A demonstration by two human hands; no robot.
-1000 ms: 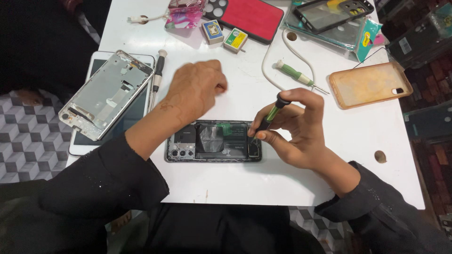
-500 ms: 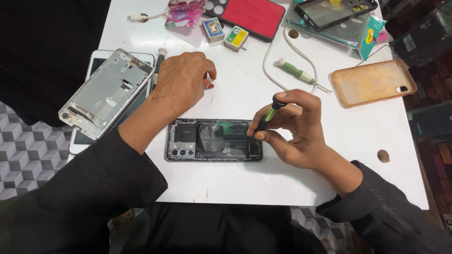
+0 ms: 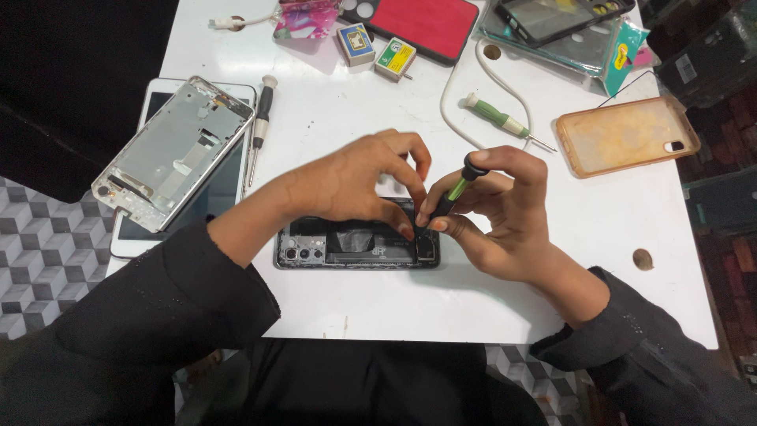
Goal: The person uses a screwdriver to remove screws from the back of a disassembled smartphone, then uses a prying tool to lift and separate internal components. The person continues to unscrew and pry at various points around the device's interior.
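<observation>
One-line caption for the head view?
Right hand holds a green screwdriver over an opened phone; left hand steadies it.

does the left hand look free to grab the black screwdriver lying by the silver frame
Probably not straight away. The left hand is pressed on the opened phone, fingertips beside the green screwdriver held in the right hand. The black screwdriver lies uncovered on the table, so the path looks open once the hand lifts.
</observation>
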